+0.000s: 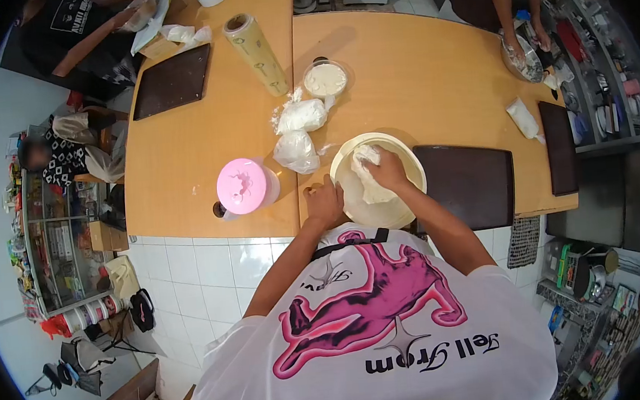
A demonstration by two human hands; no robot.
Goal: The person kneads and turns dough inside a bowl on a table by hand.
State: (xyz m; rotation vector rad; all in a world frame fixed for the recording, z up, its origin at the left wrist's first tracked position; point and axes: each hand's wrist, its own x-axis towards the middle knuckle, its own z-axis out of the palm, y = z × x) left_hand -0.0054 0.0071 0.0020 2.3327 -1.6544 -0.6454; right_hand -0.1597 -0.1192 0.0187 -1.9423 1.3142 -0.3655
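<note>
A cream-coloured bowl (346, 211) stands at the table's near edge, in front of my body. My right hand (385, 171) is inside it, its fingers closed on a lump of white dough (369, 185). At the bowl's left rim is my left hand (325, 202), its fingers bent against the outside; whether they grip the rim is hard to see. Left of the bowl stands a container with a pink lid (242, 186). Beyond the bowl lie a clear bag of white powder (296, 153), another white bag (304, 116) and a tub of white powder (325, 78).
A dark tray (469, 184) touches the bowl's right side. Farther off are a roll of wrap (256, 54), a second dark tray (172, 81) and a third (558, 147). Two people work over bowls at the far corners; another person sits at the left.
</note>
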